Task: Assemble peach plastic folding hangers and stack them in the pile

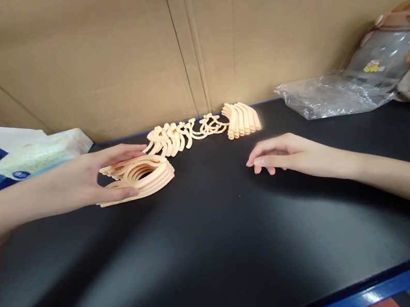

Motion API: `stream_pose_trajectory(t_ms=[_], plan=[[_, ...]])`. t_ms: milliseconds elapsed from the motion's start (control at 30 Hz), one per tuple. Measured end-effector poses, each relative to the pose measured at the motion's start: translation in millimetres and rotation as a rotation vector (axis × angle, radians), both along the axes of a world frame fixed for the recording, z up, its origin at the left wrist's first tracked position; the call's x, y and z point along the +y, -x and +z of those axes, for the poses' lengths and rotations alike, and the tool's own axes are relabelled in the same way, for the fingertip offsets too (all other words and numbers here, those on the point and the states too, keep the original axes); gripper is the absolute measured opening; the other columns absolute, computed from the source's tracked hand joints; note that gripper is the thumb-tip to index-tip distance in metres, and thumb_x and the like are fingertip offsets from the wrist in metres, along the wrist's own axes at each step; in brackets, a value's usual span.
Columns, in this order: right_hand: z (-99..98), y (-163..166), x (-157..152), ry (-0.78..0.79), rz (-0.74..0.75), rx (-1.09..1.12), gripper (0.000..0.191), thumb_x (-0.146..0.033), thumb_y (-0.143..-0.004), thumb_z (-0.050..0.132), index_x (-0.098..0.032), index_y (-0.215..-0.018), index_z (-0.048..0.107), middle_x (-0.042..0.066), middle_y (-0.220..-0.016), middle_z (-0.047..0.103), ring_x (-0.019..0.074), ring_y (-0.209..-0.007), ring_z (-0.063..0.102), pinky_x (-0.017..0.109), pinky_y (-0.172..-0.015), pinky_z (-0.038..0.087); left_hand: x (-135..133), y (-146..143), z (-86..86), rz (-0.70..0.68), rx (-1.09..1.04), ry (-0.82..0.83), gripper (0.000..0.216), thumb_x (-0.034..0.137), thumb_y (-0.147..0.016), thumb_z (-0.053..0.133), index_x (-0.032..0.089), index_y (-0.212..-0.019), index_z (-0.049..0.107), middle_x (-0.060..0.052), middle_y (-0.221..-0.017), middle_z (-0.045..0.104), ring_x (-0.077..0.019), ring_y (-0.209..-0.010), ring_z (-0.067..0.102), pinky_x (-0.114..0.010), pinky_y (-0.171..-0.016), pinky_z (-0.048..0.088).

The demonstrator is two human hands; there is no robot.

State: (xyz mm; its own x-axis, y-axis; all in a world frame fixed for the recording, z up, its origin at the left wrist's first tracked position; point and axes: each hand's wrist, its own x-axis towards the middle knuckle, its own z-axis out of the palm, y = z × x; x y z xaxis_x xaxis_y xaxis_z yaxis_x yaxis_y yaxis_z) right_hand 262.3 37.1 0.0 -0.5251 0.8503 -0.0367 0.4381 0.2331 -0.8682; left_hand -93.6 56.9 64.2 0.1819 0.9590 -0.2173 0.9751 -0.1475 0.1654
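Observation:
My left hand [91, 179] is at the left, its thumb on the near side of a stack of curved beige pieces [156, 176] and its fingers along the far side. The pieces nest together in an arc and rest on the black table [222, 255]. My right hand [281, 152] is over the table at the right, fingers loosely curled and slightly apart, with nothing visible in it. Behind lie a row of loose curved beige pieces [173, 139] and, at its right end, a neat bundle of the same beige pieces [242, 119].
A tissue pack [47, 152] with a tissue sticking out is at the back left. At the back right lie a crumpled clear plastic bag [332, 95] and a bag with a transparent panel [380, 53]. A cardboard wall [114, 58] closes off the back.

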Motion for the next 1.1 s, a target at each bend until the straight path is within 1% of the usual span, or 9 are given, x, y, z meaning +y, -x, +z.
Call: stream_pose_trajectory(t_ms=[100,300,500,600,700,867,1000,1100], plan=[[-0.7,-0.8,0.4,0.003,0.002,0.0,0.026,-0.042,-0.09,0.056,-0.019,-0.095,0.068,0.0,-0.086,0.067,0.0093,-0.067,0.053,0.024,-0.06,0.041,0.4,3.1,-1.4,-0.014,-0.002,-0.005,0.09,0.071,-0.059,0.054,0.035,-0.14,0.04,0.006,-0.141,0.05,-0.0236,-0.126,0.05,-0.032,-0.105,0.039],[-2.1,-1.6,0.8,-0.002,0.008,-0.002,0.027,-0.043,-0.09,0.056,-0.019,-0.095,0.068,0.001,-0.086,0.067,0.0095,-0.067,0.054,0.024,-0.059,0.041,0.7,6.9,-1.8,-0.007,-0.009,-0.014,0.09,0.073,-0.058,0.056,0.037,-0.14,0.04,0.008,-0.14,0.051,-0.0239,-0.126,0.051,-0.035,-0.106,0.038],[-1.5,-1.2,0.7,-0.01,0.009,-0.013,0.026,-0.041,-0.09,0.055,-0.019,-0.095,0.067,0.001,-0.086,0.067,0.0103,-0.067,0.054,0.025,-0.06,0.041,-1.8,2.1,-0.5,-0.007,0.004,-0.026,0.093,0.074,-0.056,0.055,0.036,-0.14,0.041,0.005,-0.139,0.051,-0.0261,-0.121,0.053,-0.033,-0.1,0.042],[-0.7,-1.3,0.5,-0.015,0.015,-0.021,0.027,-0.042,-0.09,0.055,-0.018,-0.096,0.067,0.002,-0.086,0.068,0.0111,-0.068,0.055,0.026,-0.06,0.041,-3.7,-0.3,3.4,-0.003,0.043,0.004,0.095,0.072,-0.058,0.054,0.034,-0.143,0.037,0.002,-0.139,0.05,-0.027,-0.114,0.056,-0.032,-0.095,0.043],[-0.5,-1.6,0.3,-0.015,0.018,-0.027,0.028,-0.043,-0.09,0.054,-0.019,-0.097,0.067,0.003,-0.088,0.068,0.0118,-0.068,0.055,0.027,-0.061,0.042,-2.8,3.1,6.8,0.0,0.138,0.027,0.1,0.07,-0.058,0.054,0.029,-0.146,0.032,-0.002,-0.134,0.052,-0.029,-0.107,0.059,-0.033,-0.094,0.041],[-1.5,-2.3,0.7,-0.018,0.022,-0.025,0.03,-0.045,-0.09,0.054,-0.019,-0.097,0.068,0.003,-0.088,0.068,0.0122,-0.069,0.056,0.027,-0.062,0.042,3.7,17.8,2.8,0.021,0.218,0.04,0.1,0.069,-0.059,0.053,0.033,-0.149,0.025,-0.002,-0.126,0.055,-0.0274,-0.097,0.061,-0.031,-0.087,0.04],[-2.1,-2.5,1.0,-0.018,0.027,-0.019,0.029,-0.043,-0.09,0.054,-0.019,-0.098,0.068,0.002,-0.087,0.068,0.0115,-0.069,0.056,0.027,-0.062,0.042,8.0,26.4,-1.6,-0.01,0.237,0.066,0.1,0.069,-0.062,0.054,0.032,-0.15,0.022,-0.003,-0.128,0.054,-0.0265,-0.098,0.061,-0.029,-0.087,0.039],[-1.9,-2.7,1.1,-0.017,0.03,-0.025,0.029,-0.043,-0.09,0.055,-0.019,-0.099,0.068,0.002,-0.088,0.068,0.0118,-0.069,0.056,0.027,-0.063,0.042,9.0,28.3,-1.3,-0.019,0.256,0.08,0.099,0.07,-0.065,0.054,0.032,-0.15,0.021,-0.004,-0.126,0.055,-0.0269,-0.1,0.06,-0.029,-0.086,0.039]])
